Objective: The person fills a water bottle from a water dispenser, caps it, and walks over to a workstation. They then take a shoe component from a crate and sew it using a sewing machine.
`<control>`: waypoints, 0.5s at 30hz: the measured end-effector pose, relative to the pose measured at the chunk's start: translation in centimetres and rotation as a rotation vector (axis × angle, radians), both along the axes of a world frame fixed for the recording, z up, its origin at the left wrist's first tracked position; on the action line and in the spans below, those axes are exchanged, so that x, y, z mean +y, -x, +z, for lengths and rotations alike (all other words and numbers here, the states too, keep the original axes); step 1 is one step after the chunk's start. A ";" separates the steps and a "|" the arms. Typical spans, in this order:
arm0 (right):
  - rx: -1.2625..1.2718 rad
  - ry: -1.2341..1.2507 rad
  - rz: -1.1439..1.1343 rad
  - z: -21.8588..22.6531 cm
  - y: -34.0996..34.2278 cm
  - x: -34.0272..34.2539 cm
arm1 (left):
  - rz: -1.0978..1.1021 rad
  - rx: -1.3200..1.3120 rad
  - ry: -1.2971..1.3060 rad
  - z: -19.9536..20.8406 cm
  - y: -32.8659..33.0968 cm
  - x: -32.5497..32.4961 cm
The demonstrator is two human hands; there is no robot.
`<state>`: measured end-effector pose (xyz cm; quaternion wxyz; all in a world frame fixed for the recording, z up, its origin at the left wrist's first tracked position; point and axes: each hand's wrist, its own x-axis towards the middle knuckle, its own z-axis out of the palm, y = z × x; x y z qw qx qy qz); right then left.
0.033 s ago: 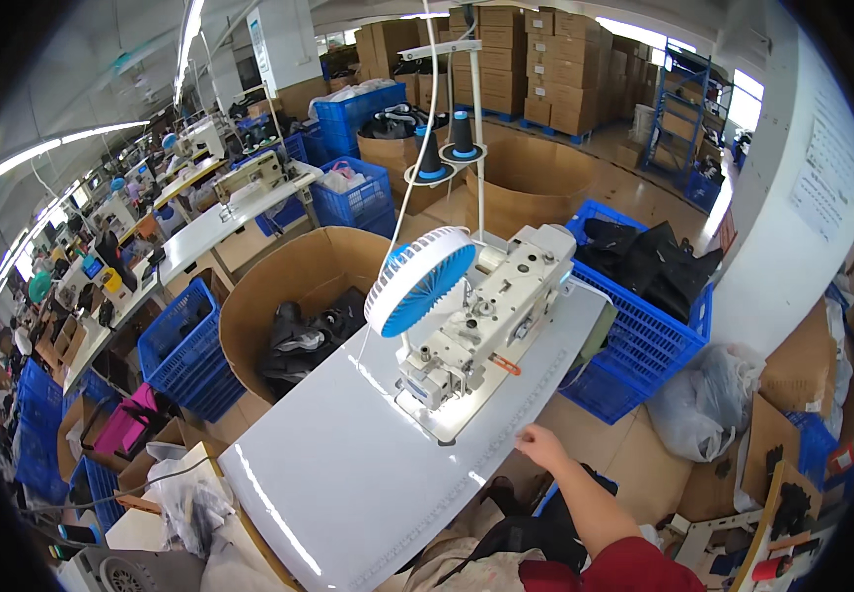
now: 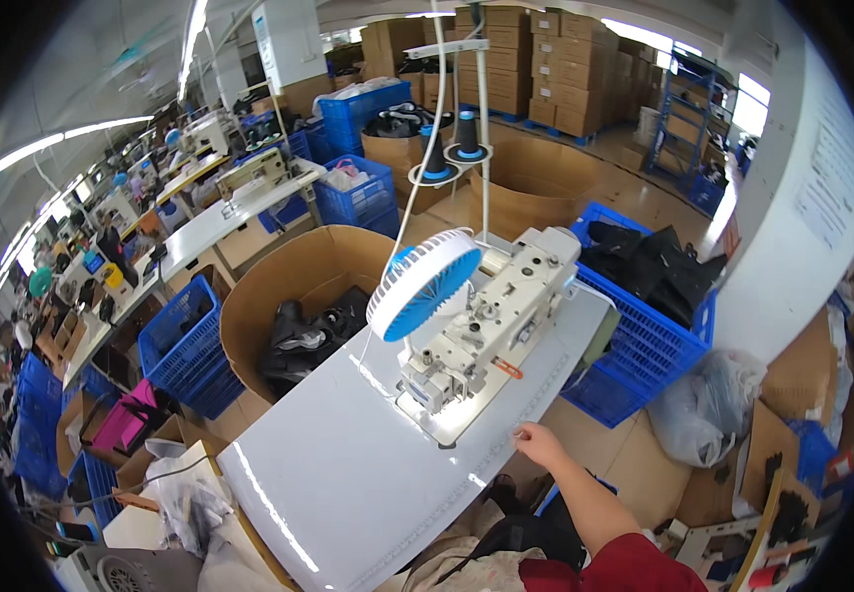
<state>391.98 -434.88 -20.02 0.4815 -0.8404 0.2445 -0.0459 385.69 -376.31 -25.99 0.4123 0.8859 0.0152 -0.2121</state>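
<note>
My right hand (image 2: 539, 444) rests at the near edge of a pale sewing table (image 2: 348, 483), its fingers curled together and nothing showing in them. The bare forearm runs down to a dark red sleeve. My left hand is not in the picture. Just beyond the right hand stands a cream sewing machine (image 2: 491, 321), its lamp lighting the needle plate. A white and blue fan (image 2: 425, 284) is fixed beside the machine head. Behind it, a thread stand carries two dark cones (image 2: 467, 136). An orange piece (image 2: 508, 368) lies by the machine's base.
Left of the table stands a round cardboard bin (image 2: 249, 296) with black pieces inside. A blue crate (image 2: 644, 340) heaped with black material is at the right, near a clear plastic bag (image 2: 708, 405) and a white pillar (image 2: 792, 197). Stacked cartons (image 2: 570, 74) fill the back.
The view has shifted very slightly. My right hand stays at the table edge, and nothing has been picked up or put down.
</note>
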 end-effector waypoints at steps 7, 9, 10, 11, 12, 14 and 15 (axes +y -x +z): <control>0.304 0.014 0.435 -2.2 -9.2 -4.5 | 0.808 0.424 0.419 -1.5 2.5 -8.4; 0.418 -0.060 0.643 -3.7 -10.7 -5.3 | 1.027 0.424 0.581 -2.5 3.9 -10.9; 0.490 -0.088 0.728 -4.6 -11.0 -5.8 | 1.229 0.497 0.682 -5.3 4.1 -11.0; 0.563 -0.108 0.773 -5.7 -11.5 -7.1 | 1.263 0.492 0.704 -6.2 3.3 -12.7; 0.573 -0.096 0.820 -6.5 -12.3 -7.6 | 1.347 0.451 0.756 -6.7 3.0 -14.2; 0.745 -0.289 0.775 -7.8 -12.5 -8.6 | 1.508 0.375 0.847 -5.6 1.9 -18.0; 0.752 -0.278 0.815 -8.1 -13.0 -9.0 | 1.581 0.321 0.893 -4.8 0.9 -19.6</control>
